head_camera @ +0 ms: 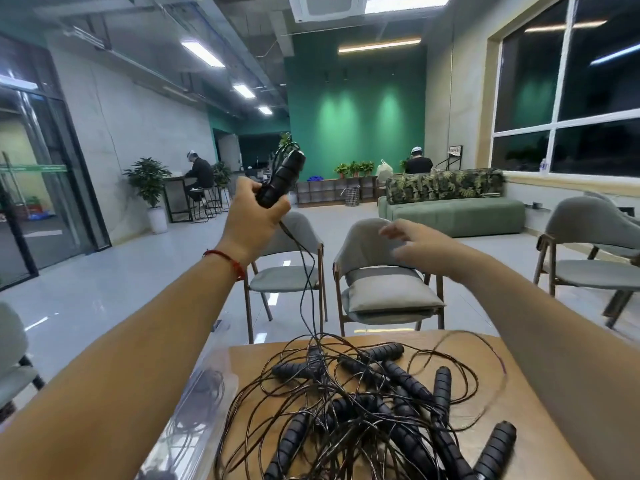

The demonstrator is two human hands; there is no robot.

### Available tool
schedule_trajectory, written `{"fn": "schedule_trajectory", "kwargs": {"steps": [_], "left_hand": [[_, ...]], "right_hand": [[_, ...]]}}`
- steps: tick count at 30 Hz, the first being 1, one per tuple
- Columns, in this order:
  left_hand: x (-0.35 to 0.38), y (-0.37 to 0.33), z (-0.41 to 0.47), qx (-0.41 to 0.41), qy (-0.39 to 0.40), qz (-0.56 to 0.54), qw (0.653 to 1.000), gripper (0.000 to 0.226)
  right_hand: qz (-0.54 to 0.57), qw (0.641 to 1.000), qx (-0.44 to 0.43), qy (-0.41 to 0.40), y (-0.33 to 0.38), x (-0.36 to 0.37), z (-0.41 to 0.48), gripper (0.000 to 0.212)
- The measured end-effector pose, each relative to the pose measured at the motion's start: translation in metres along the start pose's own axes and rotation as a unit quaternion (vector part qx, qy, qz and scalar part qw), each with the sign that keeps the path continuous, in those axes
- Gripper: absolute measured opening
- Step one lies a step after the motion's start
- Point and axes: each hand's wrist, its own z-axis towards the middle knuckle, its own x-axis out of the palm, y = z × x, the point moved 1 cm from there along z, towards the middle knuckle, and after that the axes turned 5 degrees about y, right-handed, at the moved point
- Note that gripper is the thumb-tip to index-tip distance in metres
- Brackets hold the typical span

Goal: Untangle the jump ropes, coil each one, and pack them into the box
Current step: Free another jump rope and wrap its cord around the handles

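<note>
- The wooden table [252, 358] fills the bottom of my view.
- On it the jump ropes [363, 403] lie in one tangled heap, black ribbed grips crossed under loops of thin dark cord.
- The box [194, 403], clear plastic, sits against the table's left edge; I see some dark cord inside it.
- Two grey chairs [381, 282] stand just beyond the table.
- My left hand [252, 216] is raised high, fingers wrapped tight round one handle [282, 178].
- My right hand [412, 244] hangs blurred over a chair back, fingers spread and holding nothing.
- A cord [304, 271] drops from the handle down into the heap.
</note>
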Motion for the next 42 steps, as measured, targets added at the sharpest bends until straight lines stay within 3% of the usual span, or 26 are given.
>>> {"fn": "schedule_trajectory", "kwargs": {"steps": [8,13,17,21,25,29,32,36,40,42], "left_hand": [[0.058,-0.006,-0.038,-0.01,0.069,-0.12,0.99,0.042],[0.081,0.01,-0.066,-0.018,0.074,-0.183,0.98,0.028],[0.097,0.038,-0.082,-0.04,0.071,-0.179,0.98,0.036],[0.116,0.071,-0.095,-0.07,0.052,-0.195,0.977,0.037],[0.127,0.113,-0.094,-0.115,0.029,-0.147,0.982,0.036],[0.141,0.138,-0.103,-0.101,0.116,-0.04,0.987,0.036],[0.15,0.143,-0.111,-0.093,0.177,-0.001,0.98,0.05],[0.147,0.15,-0.117,-0.097,0.257,-0.005,0.962,0.06],[0.142,0.143,-0.122,-0.094,0.329,-0.014,0.94,0.081],[0.138,0.131,-0.124,-0.077,0.369,-0.006,0.926,0.073]], "right_hand": [[0.253,0.963,-0.095,0.017,0.04,0.078,0.025,0.068],[0.349,0.931,-0.107,-0.008,0.024,0.119,0.04,0.024],[0.259,0.962,-0.076,-0.033,0.003,0.143,0.04,0.027],[0.082,0.994,-0.05,-0.046,-0.012,0.159,0.038,0.025],[-0.012,0.996,-0.051,-0.068,-0.028,0.17,0.031,0.024],[-0.117,0.98,-0.129,-0.098,-0.043,0.176,0.024,0.026],[-0.115,0.972,-0.162,-0.127,-0.052,0.168,0.019,0.025],[-0.11,0.967,-0.197,-0.115,-0.058,0.163,0.023,0.029],[-0.162,0.949,-0.258,-0.081,-0.053,0.168,0.024,0.019],[-0.159,0.946,-0.276,-0.064,-0.055,0.17,0.023,0.015]]}}
